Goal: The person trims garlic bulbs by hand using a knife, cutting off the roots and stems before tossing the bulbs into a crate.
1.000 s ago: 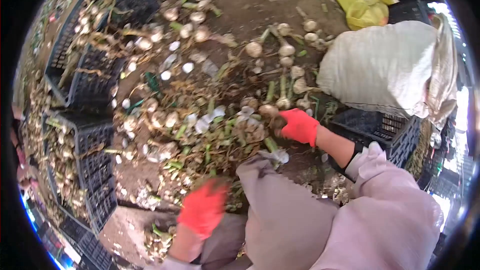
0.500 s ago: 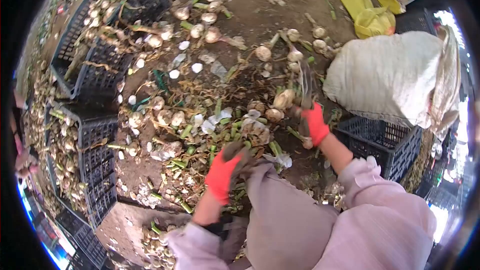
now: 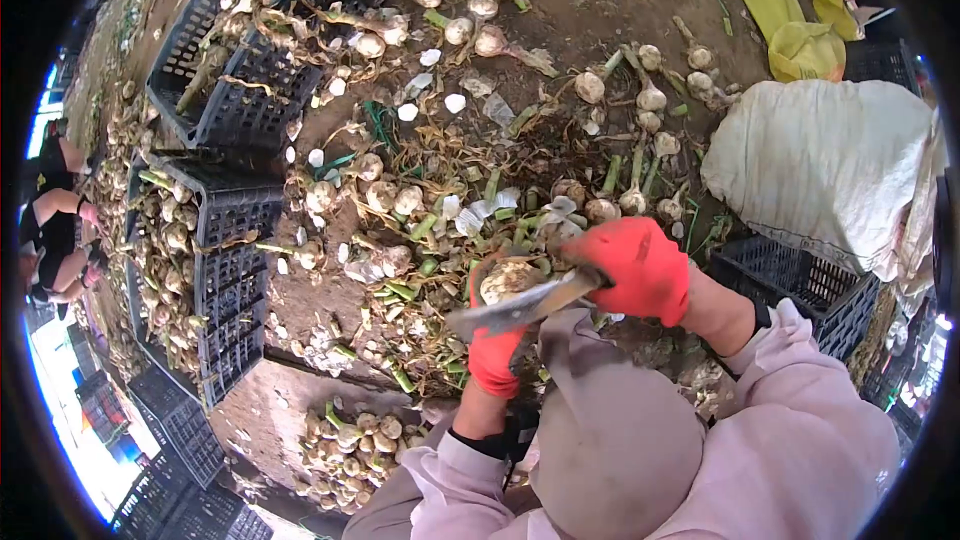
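My right hand [image 3: 640,272], in a red glove, is closed around the handle of a broad-bladed knife [image 3: 522,310]. The blade points left and crosses in front of my left hand [image 3: 494,358], which also wears a red glove. In the left fingers sits a garlic bulb [image 3: 508,278], right behind the blade's edge; the knife hides part of the palm. Beneath both hands lies a litter of cut green stems [image 3: 402,378] and dry leaves. Just beyond the right hand are several garlic bulbs [image 3: 632,202] with stems on.
Black plastic crates of garlic [image 3: 240,280] line the left side. A heap of trimmed bulbs [image 3: 365,450] lies at lower left. On the right stand a white sack [image 3: 810,175] and a black crate [image 3: 790,280]. A yellow bag [image 3: 805,52] lies at the far right. Another person's legs [image 3: 62,210] show at far left.
My right hand has come in from the right with the knife, up to my left hand. A garlic bulb now shows in my left hand. The view has shifted, so the scene sits further right.
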The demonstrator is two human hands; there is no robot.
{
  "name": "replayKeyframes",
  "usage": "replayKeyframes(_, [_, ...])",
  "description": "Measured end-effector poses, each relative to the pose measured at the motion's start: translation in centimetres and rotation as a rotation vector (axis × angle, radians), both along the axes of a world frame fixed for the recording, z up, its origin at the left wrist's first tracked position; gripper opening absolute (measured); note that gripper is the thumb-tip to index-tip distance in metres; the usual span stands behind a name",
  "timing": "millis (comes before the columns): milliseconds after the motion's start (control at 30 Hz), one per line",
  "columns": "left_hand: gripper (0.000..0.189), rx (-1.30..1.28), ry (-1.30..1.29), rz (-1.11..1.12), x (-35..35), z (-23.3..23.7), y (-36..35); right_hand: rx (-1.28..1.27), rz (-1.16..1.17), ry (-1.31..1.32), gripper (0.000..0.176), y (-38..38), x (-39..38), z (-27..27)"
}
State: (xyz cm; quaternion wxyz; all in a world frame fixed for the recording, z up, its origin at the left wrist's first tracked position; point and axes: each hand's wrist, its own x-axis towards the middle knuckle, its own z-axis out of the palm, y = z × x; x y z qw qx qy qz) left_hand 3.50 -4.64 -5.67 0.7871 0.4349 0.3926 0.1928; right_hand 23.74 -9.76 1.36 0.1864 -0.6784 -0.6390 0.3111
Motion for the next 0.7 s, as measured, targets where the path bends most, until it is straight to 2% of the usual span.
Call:
replayKeyframes(33, [0.072,-0.173,0.008,0.045,0.1,1.0,0.0,0.008,0.058,-0.054,0.048,0.1,-0.3,0.0])
replayKeyframes(100, [0.069,-0.121,0.028,0.057,0.2,0.7,-0.7,-0.039,0.061,-0.092,0.047,-0.1,-1.1,0.0])
replayKeyframes(200, [0.055,-0.068,0.030,0.076,-0.5,-1.2,-2.2,-0.124,0.048,-0.120,0.046,-0.2,-1.8,0.3])
replayKeyframes(233, [0.045,-0.009,0.031,0.062,-0.6,-1.9,-2.4,-0.156,0.038,-0.124,0.046,-0.2,-1.9,0.4])
replayKeyframes(300, [0.043,0.326,0.106,-0.045,-0.8,-2.2,-2.4,-0.091,-0.018,-0.075,0.041,-0.6,-2.2,0.1])
replayKeyframes(367, [0.060,0.880,0.248,-0.229,0.8,1.3,-0.7,-0.095,-0.076,-0.090,0.034,-0.8,-2.0,-0.7])
replayKeyframes(433, [0.058,0.273,-0.029,-0.014,0.6,4.2,-1.3,-0.169,-0.136,-0.165,0.026,-0.8,-0.3,-2.9])
replayKeyframes(467, [0.061,0.205,-0.071,0.020,0.6,4.3,-1.1,-0.272,-0.238,-0.156,0.026,-1.1,2.4,-5.1])
replayKeyframes(533, [0.065,0.072,-0.154,0.093,0.4,4.7,-0.8,-0.065,-0.582,-0.039,0.025,-1.7,2.7,-3.7])
replayKeyframes(567, [0.067,-0.033,-0.083,0.134,0.5,4.5,-0.9,-0.130,-0.615,0.243,0.026,-2.1,1.7,-3.1])
replayKeyframes(633, [0.075,-0.115,-0.128,0.185,1.5,4.2,-0.4,-0.226,-0.684,0.795,0.029,-1.6,-0.2,-2.1])
replayKeyframes(667, [0.074,0.145,0.027,0.044,1.7,4.0,0.2,-0.260,-0.689,1.227,0.034,-1.1,-0.6,-1.8])
replayKeyframes(700, [0.074,0.397,0.186,-0.096,1.5,3.8,1.1,-0.302,-0.719,1.301,0.036,-0.9,-1.2,-1.7])
